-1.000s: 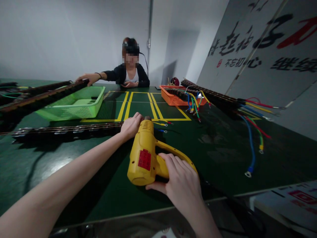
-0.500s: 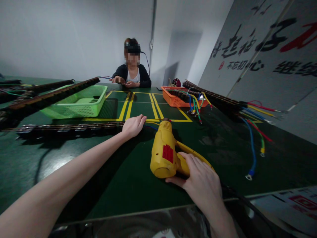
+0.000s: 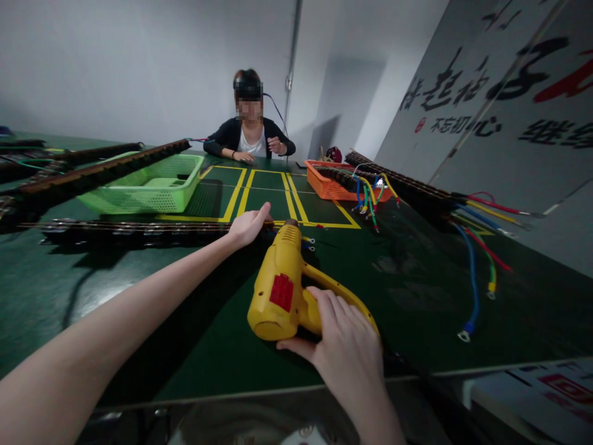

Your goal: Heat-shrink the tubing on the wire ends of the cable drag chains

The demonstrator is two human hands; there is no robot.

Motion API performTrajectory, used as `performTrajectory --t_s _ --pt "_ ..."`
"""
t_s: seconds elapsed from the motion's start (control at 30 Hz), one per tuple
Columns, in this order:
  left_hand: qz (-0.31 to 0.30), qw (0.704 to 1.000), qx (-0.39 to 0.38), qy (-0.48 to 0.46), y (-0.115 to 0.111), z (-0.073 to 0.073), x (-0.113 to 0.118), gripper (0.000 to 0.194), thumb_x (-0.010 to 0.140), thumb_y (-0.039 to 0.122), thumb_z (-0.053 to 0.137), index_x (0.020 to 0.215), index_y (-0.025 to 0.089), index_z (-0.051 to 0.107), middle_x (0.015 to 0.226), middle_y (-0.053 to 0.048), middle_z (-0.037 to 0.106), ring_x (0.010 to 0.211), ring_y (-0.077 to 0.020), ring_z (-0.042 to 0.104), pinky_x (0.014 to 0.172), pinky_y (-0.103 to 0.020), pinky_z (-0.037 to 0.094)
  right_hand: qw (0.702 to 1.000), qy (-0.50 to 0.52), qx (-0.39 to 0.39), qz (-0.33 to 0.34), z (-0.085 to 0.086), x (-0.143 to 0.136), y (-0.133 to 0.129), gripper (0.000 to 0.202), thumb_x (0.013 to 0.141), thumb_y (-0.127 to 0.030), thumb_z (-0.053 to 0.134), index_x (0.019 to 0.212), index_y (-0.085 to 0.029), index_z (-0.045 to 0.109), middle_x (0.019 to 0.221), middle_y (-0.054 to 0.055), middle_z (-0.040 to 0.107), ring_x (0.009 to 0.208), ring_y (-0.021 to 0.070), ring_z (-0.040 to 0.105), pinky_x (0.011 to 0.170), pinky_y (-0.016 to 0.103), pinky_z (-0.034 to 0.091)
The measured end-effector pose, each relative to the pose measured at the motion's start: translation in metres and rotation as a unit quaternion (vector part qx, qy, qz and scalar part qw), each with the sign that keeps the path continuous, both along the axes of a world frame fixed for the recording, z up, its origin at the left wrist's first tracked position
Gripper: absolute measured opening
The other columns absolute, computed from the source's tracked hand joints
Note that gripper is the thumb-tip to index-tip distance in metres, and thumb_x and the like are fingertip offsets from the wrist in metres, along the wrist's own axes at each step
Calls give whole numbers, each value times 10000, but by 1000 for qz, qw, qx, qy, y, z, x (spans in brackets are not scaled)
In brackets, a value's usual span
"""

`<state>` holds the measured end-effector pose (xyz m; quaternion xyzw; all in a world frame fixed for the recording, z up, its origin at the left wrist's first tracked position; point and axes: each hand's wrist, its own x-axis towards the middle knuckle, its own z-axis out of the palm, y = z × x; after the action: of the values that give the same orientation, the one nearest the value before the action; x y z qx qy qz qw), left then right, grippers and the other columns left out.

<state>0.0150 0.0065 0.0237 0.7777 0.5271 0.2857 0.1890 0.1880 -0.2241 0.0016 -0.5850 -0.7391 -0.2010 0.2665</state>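
Observation:
My right hand (image 3: 345, 330) is wrapped round the handle of a yellow heat gun (image 3: 275, 278), which lies low over the table with its nozzle pointing away from me. My left hand (image 3: 250, 227) is closed at the right end of a black cable chain (image 3: 139, 232) lying across the table; its fingers are partly hidden. Thin wires come out past this hand and pass by the nozzle. Their ring terminals (image 3: 311, 241) show just right of the gun's front.
A green basket (image 3: 178, 201) stands at the left beneath more cable chains (image 3: 115, 164). To the right, an orange basket (image 3: 319, 184) sits beside chains with coloured wires (image 3: 472, 278) hanging out. Across the green table (image 3: 417, 321) sits another person (image 3: 250, 133).
The heat gun and my right hand have shifted left, bringing the nozzle nearer my left hand. Ring terminals now show beyond the nozzle. The person opposite has raised one hand.

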Motion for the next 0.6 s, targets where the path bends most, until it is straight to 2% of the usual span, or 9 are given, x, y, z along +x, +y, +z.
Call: performTrajectory --t_s 0.13,0.27,0.43,0.6 --pt "5 1000 -5 10 3 -2 -2 870 868 680 -4 930 198 717 987 -66 699 957 -279 606 836 -354 445 999 39 1 22 -4 -24 1 868 757 -839 224 1123 -129 564 915 84 661 820 233 619 712 356 404" --pt "2 1000 -14 20 8 -2 -6 887 855 696 -33 928 213 708 963 -69 691 946 -280 600 826 -361 444 997 44 -34 44 -1 -37 1 832 732 -826 358 1150 -132 546 965 87 654 851 234 607 718 358 406" --pt "4 999 -16 33 11 -2 -7 891 855 682 -53 948 222 704 973 -69 690 952 -275 594 816 -355 440 996 60 -56 42 1 -37 1 823 650 -789 562 1159 -143 543 984 67 653 877 232 605 740 357 412" --pt "12 999 -18 35 9 -1 -6 890 856 680 -46 980 220 706 1002 -72 690 961 -286 596 828 -372 441 995 62 -56 48 0 -24 2 807 619 -767 630 1142 -157 559 992 53 663 882 232 614 754 359 411"
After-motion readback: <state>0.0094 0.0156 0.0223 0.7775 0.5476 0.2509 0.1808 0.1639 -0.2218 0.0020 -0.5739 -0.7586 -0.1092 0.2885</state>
